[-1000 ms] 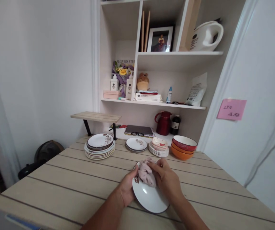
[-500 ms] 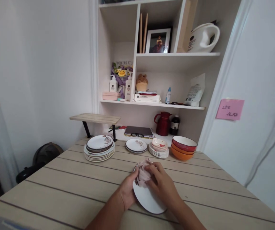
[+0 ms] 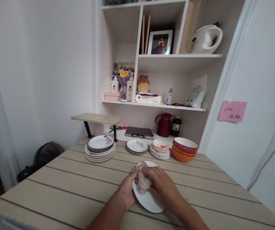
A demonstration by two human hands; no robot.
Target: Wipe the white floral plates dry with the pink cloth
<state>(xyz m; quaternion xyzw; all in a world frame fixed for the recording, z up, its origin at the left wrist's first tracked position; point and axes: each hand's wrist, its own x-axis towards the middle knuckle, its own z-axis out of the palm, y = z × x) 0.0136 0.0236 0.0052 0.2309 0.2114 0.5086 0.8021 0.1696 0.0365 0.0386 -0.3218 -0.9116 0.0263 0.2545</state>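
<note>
A white plate with a dark rim (image 3: 149, 203) is tilted above the near part of the wooden table (image 3: 80, 188). My left hand (image 3: 127, 190) grips its left edge, thumb on the upper face. Against that face, my right hand (image 3: 160, 182) is closed on a crumpled pale pink cloth (image 3: 144, 182). The cloth lies over the plate's left part, hiding most of its printed pattern. Part of the plate's right side is behind my right hand.
Farther back stand a tall plate stack (image 3: 100, 148), a smaller stack of floral plates (image 3: 137, 146), small dishes (image 3: 160, 149) and nested bowls (image 3: 184, 149). Behind them are a laptop (image 3: 139, 131), a red jug (image 3: 164, 124) and a small raised shelf (image 3: 96, 118).
My right hand and the cloth have moved slightly down across the plate, uncovering its top rim. My left hand keeps its grip. The camera view has shifted slightly.
</note>
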